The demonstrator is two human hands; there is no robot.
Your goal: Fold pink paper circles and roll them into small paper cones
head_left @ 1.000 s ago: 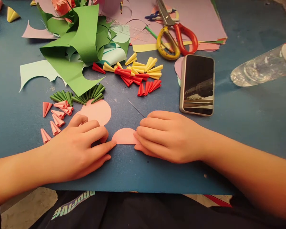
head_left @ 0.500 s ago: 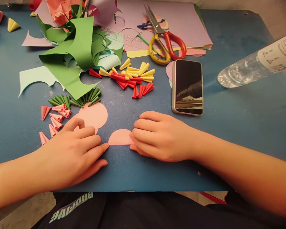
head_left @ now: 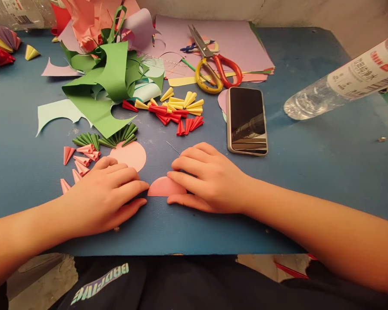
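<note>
A pink paper circle folded to a half-round (head_left: 163,187) lies between my hands, its straight fold toward me. At its left corner are the index finger and thumb of my left hand (head_left: 108,196), the other fingers loosely bent. My right hand (head_left: 210,181) has its index finger over the right part and its thumb at the fold, closed on that end. A thin needle-like wire (head_left: 172,147) runs under or behind my right fingers. Just beyond my left hand are a flat pink paper circle (head_left: 132,156), rolled pink cones (head_left: 82,160) and green cones (head_left: 119,135).
Yellow cones (head_left: 184,101) and red cones (head_left: 168,114) lie mid-table. Behind them are green paper scraps (head_left: 113,73), scissors (head_left: 210,64) and lilac sheets (head_left: 239,38). A phone (head_left: 247,120) and a water bottle (head_left: 330,86) lie to the right.
My right hand has shifted left over the half-round, its index finger now farther onto the paper. The left fingers remain by the left corner. The camera view has tilted slightly.
</note>
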